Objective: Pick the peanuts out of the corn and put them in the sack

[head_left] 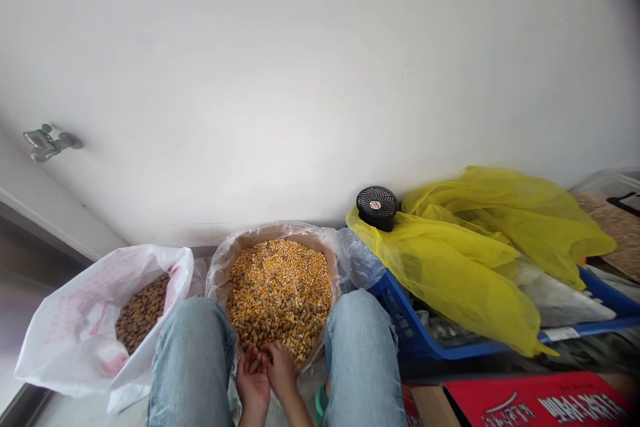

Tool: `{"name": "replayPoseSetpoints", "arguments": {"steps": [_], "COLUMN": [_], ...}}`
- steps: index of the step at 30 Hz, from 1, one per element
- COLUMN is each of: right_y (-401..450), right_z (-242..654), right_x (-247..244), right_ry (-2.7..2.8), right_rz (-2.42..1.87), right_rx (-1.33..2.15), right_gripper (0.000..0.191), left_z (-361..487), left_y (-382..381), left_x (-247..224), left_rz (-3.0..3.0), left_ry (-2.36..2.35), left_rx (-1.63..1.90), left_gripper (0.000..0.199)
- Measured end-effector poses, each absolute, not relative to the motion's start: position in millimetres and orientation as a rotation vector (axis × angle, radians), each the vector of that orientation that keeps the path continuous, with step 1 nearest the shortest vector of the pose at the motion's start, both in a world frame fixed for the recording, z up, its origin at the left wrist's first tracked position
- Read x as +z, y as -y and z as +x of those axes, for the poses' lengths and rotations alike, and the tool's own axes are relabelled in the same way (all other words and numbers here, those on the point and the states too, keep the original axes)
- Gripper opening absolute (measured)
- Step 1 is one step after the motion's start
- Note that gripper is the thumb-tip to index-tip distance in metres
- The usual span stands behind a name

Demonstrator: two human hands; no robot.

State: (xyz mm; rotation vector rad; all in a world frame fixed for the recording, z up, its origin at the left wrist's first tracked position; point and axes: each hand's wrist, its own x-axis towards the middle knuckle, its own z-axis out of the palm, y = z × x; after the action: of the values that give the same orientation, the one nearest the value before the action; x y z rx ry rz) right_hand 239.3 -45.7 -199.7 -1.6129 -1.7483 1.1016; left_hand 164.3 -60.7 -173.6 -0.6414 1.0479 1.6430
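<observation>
Brown pods [254, 365] lie in the person's cupped left hand [253, 387], palm up, just inside the rim of a plastic-lined sack [220, 273] between the knees. The right hand [281, 370] bends down against the left, its fingers over the pods, though whether they pinch any is hard to tell. The sack holds yellow corn kernels [300, 280] mixed with more pods. Beyond the left knee, a white plastic bag [65, 340] holds a heap of pods [143, 312]. Beyond the right knee sits a blue plastic basket [400, 320], draped with yellow mesh [465, 273], and a small black fan [377, 207] rests on the mesh against the white wall [300, 80].
</observation>
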Motion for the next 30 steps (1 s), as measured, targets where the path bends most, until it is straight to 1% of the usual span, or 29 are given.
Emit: {"name": "replayPoseSetpoints", "arguments": {"steps": [11, 16, 20, 23, 26, 30], "right_y": [43.5, 37.6, 41.5, 48.1, 51.5, 48.7], "right_z": [238.0, 238.5, 233.8, 230.0, 228.9, 229.6], "right_x": [-193.5, -171.0, -150.9, -147.3, -147.0, -144.6], "right_ry": [1.514, 1.301, 1.453, 1.623, 1.694, 1.624], "right_rz": [-1.586, -1.451, -1.279, -1.262, -1.277, -1.285], "right_rx": [1.070, 1.059, 1.131, 1.152, 1.165, 1.214], "right_gripper": [0.021, 0.021, 0.017, 0.014, 0.016, 0.022], "left_z": [164.3, 163.6, 165.4, 165.7, 165.2, 165.3], "left_y": [60.9, 60.3, 59.4, 59.2, 58.9, 58.4], "left_x": [-175.7, -176.3, -173.5, -174.1, -177.5, -181.1], "left_rz": [-0.662, -0.672, -0.690, -0.662, -0.645, -0.651], "left_ry": [-0.959, -0.978, -0.963, -0.964, -0.981, -1.034], "left_rx": [1.641, 1.629, 1.617, 1.592, 1.597, 1.583], "left_gripper": [0.018, 0.017, 0.017, 0.016, 0.015, 0.013]}}
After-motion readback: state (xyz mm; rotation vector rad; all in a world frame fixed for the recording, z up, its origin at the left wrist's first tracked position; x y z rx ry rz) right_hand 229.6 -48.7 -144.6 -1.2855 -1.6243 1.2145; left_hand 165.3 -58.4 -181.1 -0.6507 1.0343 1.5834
